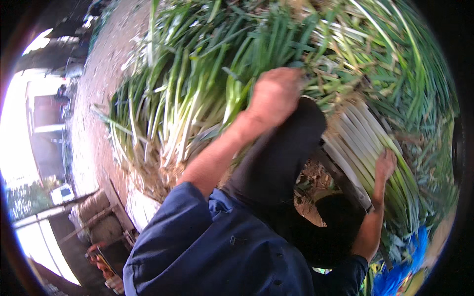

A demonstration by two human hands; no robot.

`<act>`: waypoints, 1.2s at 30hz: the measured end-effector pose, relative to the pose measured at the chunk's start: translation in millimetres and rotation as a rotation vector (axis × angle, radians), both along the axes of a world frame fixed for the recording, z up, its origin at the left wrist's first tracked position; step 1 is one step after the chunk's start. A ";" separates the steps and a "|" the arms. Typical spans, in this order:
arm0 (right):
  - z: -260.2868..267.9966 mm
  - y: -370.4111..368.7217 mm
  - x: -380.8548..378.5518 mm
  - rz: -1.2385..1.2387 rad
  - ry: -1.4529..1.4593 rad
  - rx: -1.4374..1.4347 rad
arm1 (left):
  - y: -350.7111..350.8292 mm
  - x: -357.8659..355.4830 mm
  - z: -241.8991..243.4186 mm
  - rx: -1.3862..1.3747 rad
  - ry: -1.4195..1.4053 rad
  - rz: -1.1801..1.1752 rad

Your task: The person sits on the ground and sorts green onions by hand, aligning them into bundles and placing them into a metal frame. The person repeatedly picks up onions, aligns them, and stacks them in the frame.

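My left hand (277,90), blurred, is above my bent knee, beside the green leaves of a big pile of leeks or large green onions (185,100). Its fingers look curled; whether they hold anything is unclear. To the right, my right hand (386,164) lies on a row of trimmed white-and-green stalks (364,137), touching them; its grip is not clear. These stalks lie side by side, roots towards the top, along a narrow board or bar (342,175).
Loose leaves and stalks (344,59) spread beyond my knee, with more long green leaves (418,74) at right. Blue plastic strands (401,266) lie lower right. Bare ground (107,70) runs along the left, near a wooden frame with sacks (105,218).
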State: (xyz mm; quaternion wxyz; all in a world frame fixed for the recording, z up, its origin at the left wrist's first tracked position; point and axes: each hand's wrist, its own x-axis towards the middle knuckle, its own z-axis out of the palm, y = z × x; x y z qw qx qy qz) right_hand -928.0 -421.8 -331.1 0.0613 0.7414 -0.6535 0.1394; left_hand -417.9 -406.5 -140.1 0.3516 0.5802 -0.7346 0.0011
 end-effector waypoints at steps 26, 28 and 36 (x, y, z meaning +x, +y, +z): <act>-24.4 -14.8 -43.9 0.016 -0.266 0.232 | 255.3 205.8 28.9 0.769 1.540 0.337; -29.1 -10.9 -50.5 0.029 -0.303 0.227 | 244.3 186.4 26.7 0.869 1.745 0.301; 45.2 -11.3 -27.3 -0.121 -0.667 0.250 | 211.4 120.0 42.2 1.003 1.590 0.160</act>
